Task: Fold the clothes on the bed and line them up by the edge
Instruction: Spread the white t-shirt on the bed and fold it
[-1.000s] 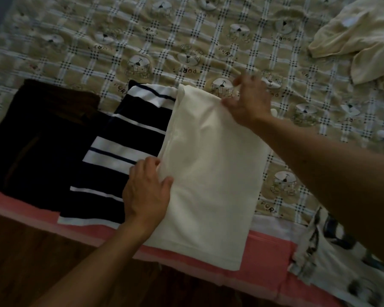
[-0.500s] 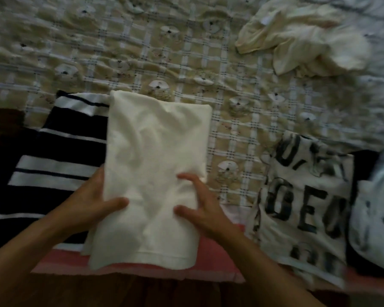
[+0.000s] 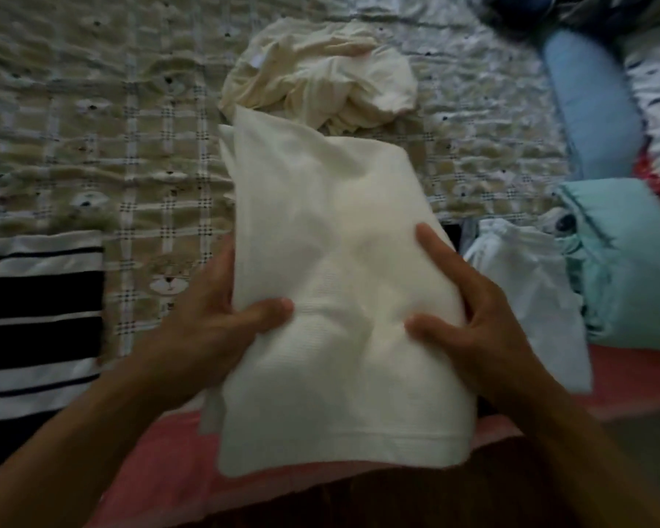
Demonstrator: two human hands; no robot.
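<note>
Left hand and right hand clamp the sides of the folded cream knit garment, lifted over the bed's pink edge; its loose far end could sag and unfold; the crumpled cream cloth awaits.

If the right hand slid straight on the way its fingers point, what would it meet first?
The right hand points up-left over the folded cream garment it holds; beyond that, probably the crumpled cream garment, though depth is unclear.

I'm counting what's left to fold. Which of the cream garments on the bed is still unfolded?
The crumpled cream garment farther up the bed, bunched in a heap. The other cream garment is a flat folded rectangle gripped between both hands.
</note>
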